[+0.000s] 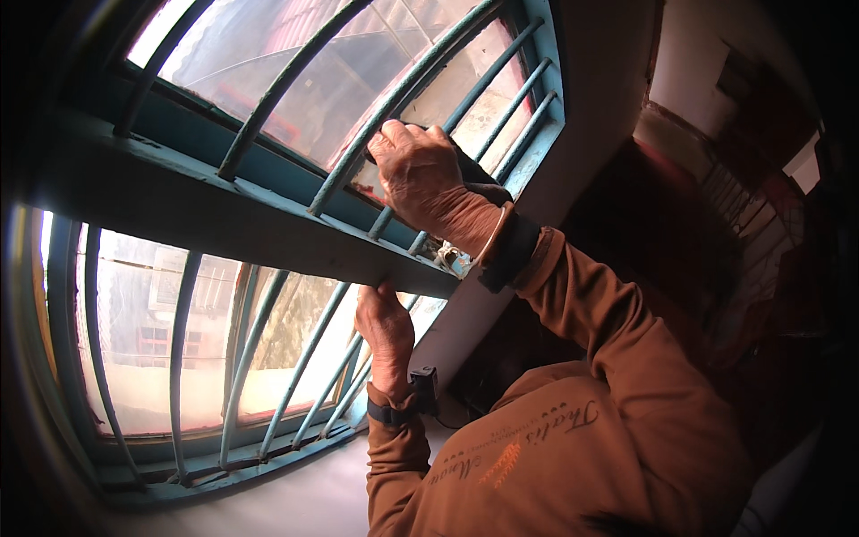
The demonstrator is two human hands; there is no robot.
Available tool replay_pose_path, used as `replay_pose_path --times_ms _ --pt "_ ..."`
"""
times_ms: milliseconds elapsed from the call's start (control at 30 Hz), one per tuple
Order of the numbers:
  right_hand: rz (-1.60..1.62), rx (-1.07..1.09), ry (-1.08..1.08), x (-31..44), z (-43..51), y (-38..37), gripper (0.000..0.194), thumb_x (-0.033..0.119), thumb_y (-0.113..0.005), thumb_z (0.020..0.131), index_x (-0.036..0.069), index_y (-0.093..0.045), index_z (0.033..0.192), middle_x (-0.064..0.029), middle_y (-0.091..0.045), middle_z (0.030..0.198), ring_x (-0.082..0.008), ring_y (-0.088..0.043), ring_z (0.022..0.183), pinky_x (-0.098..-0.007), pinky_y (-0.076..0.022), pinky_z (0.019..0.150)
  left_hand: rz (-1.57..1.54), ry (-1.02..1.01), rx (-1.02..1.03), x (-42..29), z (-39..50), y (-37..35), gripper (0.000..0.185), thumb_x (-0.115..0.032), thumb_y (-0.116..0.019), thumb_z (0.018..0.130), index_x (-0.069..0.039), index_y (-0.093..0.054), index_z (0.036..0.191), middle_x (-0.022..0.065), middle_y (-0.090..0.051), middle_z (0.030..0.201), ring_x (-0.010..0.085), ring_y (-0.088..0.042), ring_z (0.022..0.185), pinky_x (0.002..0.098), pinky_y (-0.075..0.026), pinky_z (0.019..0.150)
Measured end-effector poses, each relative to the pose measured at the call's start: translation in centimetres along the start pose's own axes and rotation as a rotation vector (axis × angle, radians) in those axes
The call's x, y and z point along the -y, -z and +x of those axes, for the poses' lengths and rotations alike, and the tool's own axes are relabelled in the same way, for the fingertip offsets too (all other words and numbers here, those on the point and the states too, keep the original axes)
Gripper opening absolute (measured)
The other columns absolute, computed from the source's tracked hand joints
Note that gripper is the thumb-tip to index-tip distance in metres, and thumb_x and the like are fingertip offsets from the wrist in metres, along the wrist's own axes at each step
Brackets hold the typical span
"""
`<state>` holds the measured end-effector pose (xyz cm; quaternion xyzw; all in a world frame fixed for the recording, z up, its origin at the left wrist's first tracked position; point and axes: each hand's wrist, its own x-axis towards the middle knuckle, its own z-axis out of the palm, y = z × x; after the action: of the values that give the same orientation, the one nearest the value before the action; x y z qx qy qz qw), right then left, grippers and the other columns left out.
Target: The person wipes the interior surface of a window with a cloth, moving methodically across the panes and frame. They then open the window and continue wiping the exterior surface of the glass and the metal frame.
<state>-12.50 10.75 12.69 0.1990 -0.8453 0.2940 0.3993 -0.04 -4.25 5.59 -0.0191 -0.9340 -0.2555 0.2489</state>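
My right hand (419, 168) is closed in a fist in front of the upper window panes, beside a blue-green metal bar (349, 158). It holds a dark item, perhaps cloth, which shows behind the fingers and wrist. Lower down, my left hand (386, 325) is raised to the underside of the window's dark crosspiece (268, 235); its fingertips are hidden, so its grip cannot be told. Both wrists bear dark straps, and a small black device (424, 382) sits at the left one.
More painted bars (248, 362) cross the lower window. A knotted whitish cord or cloth (448, 255) lies at the right end of the crosspiece. A pale wall (463, 322) adjoins the frame. Stairs with a railing (745, 208) stand in the dim room at right.
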Motion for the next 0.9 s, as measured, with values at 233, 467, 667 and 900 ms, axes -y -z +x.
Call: replay_pose_path --times_ms 233,467,667,900 --pt "0.215 0.155 0.006 -0.5 0.4 1.3 0.013 0.017 -0.061 0.080 0.009 -0.060 0.091 -0.0085 -0.057 0.086 -0.0251 -0.062 0.083 -0.0395 -0.0454 0.073 -0.006 -0.046 -0.007 -0.4 0.3 0.0 0.015 -0.009 -0.044 0.092 -0.002 -0.056 0.100 0.0209 -0.061 0.084 0.0411 -0.058 0.076 0.0447 -0.045 0.064" --pt "0.105 0.008 0.042 -0.8 0.4 0.3 0.013 0.016 -0.064 0.078 0.008 -0.058 0.087 -0.0085 -0.057 0.086 -0.0245 -0.063 0.080 -0.0355 -0.0472 0.071 -0.008 -0.027 -0.032 -0.2 0.1 -0.1 0.016 -0.009 -0.045 0.091 -0.002 -0.055 0.101 0.0209 -0.061 0.082 0.0411 -0.058 0.075 0.0444 -0.045 0.064" --pt "0.253 0.340 -0.011 2.0 0.7 0.8 0.019 0.011 -0.059 0.078 0.009 -0.062 0.096 -0.0089 -0.060 0.095 -0.0240 -0.063 0.089 -0.0350 -0.0477 0.076 -0.070 0.013 -0.012 -0.1 0.1 -0.4 0.016 -0.008 -0.046 0.091 -0.001 -0.058 0.098 0.0210 -0.062 0.084 0.0405 -0.059 0.078 0.0433 -0.046 0.065" --pt "1.288 0.716 -0.139 -4.9 -0.7 4.4 0.026 0.014 -0.044 0.082 0.000 -0.063 0.095 -0.0135 -0.061 0.082 -0.0230 -0.059 0.076 -0.0375 -0.0488 0.074 -0.021 0.060 0.027 0.0 0.1 0.1 0.015 -0.007 -0.047 0.091 -0.003 -0.058 0.099 0.0213 -0.063 0.080 0.0402 -0.060 0.074 0.0431 -0.046 0.062"
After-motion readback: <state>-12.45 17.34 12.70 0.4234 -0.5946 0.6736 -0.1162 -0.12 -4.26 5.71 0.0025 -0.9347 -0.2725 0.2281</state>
